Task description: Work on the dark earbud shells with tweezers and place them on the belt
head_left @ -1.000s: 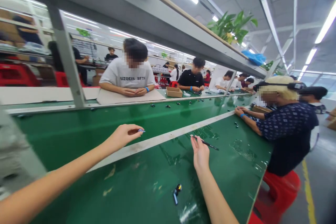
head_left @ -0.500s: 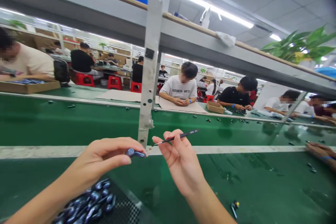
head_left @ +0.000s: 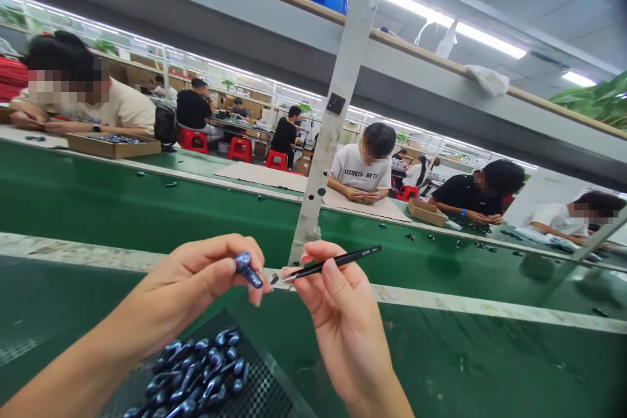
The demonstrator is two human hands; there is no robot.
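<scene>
Between the thumb and fingers of my left hand [head_left: 196, 281] is a dark blue wireless earbud [head_left: 249, 270], its stem slanting down to the right. My right hand [head_left: 343, 313] grips black tweezers [head_left: 337, 263] like a pen; their thin metal tip points left toward the earbud, a short gap away. Below my left forearm, a pile of similar blue earbuds [head_left: 196, 372] lies on a black perforated mat [head_left: 279, 385] on the green work surface [head_left: 465, 353].
A metal post [head_left: 337, 117] rises just beyond my hands, holding a long shelf [head_left: 441, 98]. Past the pale rail [head_left: 441, 300] runs a green conveyor belt [head_left: 196, 215] with scattered small parts. Across it, several people work beside cardboard boxes [head_left: 113, 145].
The view has turned left, so the post and people sit farther right. In my left hand the earbud has tilted, its stem now pointing more downward. Both hands keep their hold.
</scene>
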